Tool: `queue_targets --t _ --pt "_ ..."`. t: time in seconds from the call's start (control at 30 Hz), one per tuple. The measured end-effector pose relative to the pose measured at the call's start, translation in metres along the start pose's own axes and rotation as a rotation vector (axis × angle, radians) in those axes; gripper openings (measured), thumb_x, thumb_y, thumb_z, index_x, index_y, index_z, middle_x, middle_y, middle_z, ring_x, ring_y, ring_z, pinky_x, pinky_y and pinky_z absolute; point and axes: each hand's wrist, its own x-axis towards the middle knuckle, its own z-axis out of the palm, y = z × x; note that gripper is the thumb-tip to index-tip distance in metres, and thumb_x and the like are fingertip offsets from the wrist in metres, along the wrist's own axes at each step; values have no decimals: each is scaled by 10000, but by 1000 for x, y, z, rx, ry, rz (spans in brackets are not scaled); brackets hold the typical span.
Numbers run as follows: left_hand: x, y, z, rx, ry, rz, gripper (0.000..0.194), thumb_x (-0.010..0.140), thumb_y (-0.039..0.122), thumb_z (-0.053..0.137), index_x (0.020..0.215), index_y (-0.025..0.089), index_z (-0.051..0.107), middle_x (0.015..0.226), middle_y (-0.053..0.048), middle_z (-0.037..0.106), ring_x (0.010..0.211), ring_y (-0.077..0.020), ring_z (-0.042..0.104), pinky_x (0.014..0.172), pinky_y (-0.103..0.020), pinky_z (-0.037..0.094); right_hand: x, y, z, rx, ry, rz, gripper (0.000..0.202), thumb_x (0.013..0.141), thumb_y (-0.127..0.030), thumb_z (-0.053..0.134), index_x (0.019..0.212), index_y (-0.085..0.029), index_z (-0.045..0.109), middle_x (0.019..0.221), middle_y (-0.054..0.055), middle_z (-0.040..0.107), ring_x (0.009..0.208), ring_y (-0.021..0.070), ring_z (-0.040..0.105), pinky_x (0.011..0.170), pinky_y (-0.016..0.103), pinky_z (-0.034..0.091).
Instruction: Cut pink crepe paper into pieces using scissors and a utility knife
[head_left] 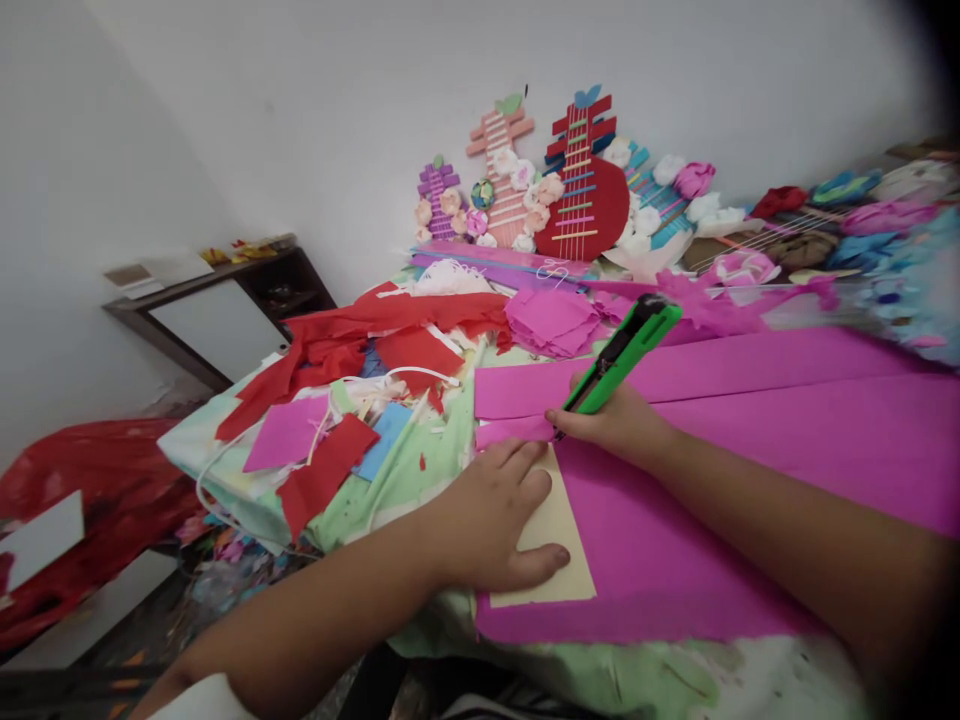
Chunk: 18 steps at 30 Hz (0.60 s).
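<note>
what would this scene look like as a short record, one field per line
left hand: spread flat on a pale yellow card
right hand: gripping a green cutter, lower end near the card's upper right corner
under card: magenta paper
left side: red paper piece, blue piece
back: red guitar-like shape with strings, paper flowers
</note>
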Motion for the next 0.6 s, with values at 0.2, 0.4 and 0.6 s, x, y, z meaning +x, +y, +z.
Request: queue_targets --t 0.2,0.4,0.6 --pt "1 1 0 3 9 -4 532 736 519 434 1043 89 486 1283 -182 366 1197 -306 292 1010 -430 211 1 2 2 -46 -16 -20 332 596 -455 578 546 -179 399 506 -41 445 471 86 410 454 220 315" --pt "-1 2 -1 12 23 0 513 725 516 453 1020 99 497 1264 -171 384 1178 -302 315 1003 -424 224 0 2 3 -13 -42 -20 311 607 -451 571 555 -183 422 496 -39 443 472 93 416 465 229 330" --pt "-3 3 -1 31 55 7 533 733 520 444 1041 88 489 1257 -182 386 1169 -306 321 998 -415 232 1 4 3 22 -58 -66 319 601 -472 577 563 -178 460 515 -36 455 496 96 416 475 227 329"
